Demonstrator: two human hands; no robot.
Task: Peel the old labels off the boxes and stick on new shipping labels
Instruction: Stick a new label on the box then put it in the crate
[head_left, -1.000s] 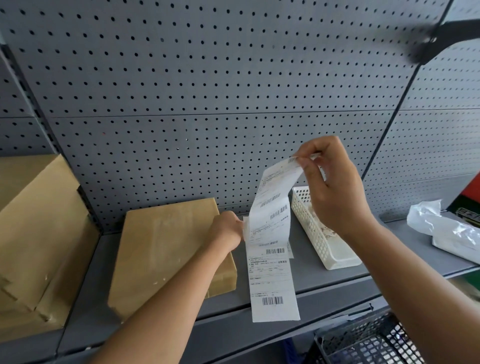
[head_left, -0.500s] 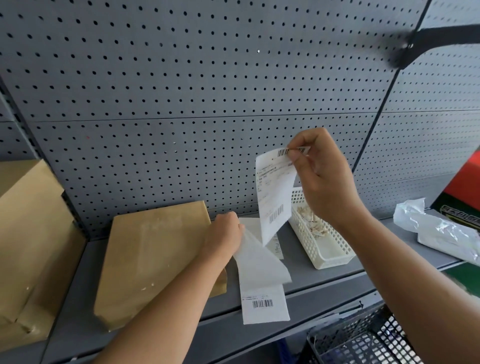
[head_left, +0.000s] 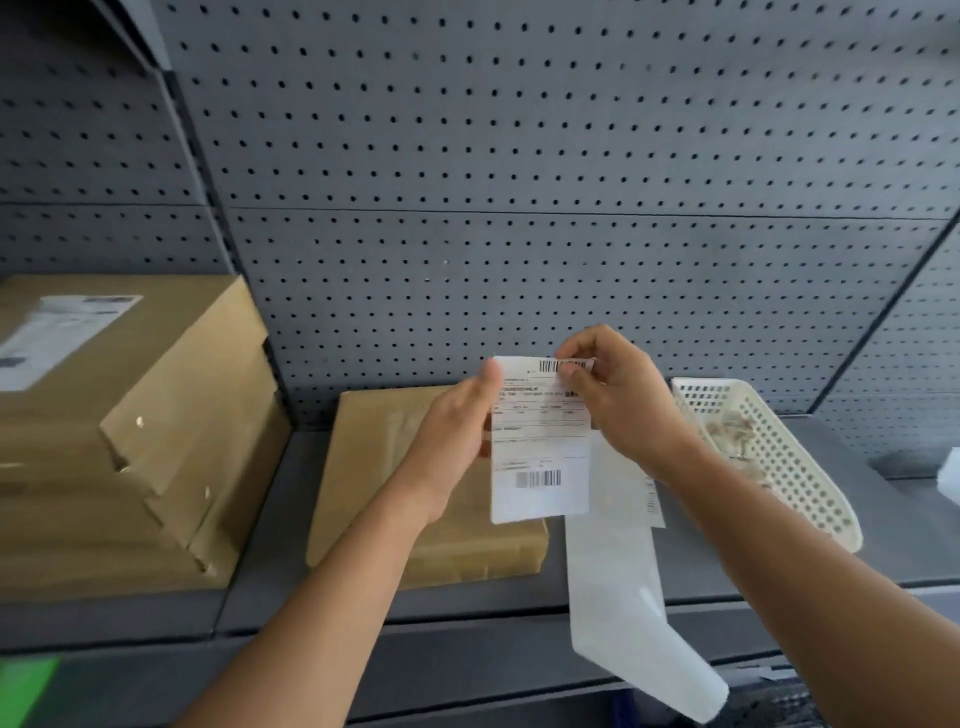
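Note:
I hold a white shipping label (head_left: 540, 441) upright in the air above the right end of a flat brown box (head_left: 384, 467) that lies on the grey shelf (head_left: 260, 571). My right hand (head_left: 618, 400) pinches the label's top right corner by its barcode. My left hand (head_left: 462, 426) holds the label's left edge with the thumb on its top left corner. A blank white backing strip (head_left: 618, 587) hangs from the shelf over its front edge, below my right hand. At the left stands a stack of brown boxes (head_left: 130, 441), the top one bearing a white label (head_left: 57, 332).
A white perforated basket (head_left: 769, 457) with paper scraps sits on the shelf at the right. Grey pegboard (head_left: 519, 182) forms the back wall. A white plastic bag (head_left: 949, 475) shows at the far right edge. A dark wire basket (head_left: 779, 701) is below the shelf.
The label has come free of the backing strip, which now hangs loose. My left hand has risen from the strip to the label's left edge. The view has swung left.

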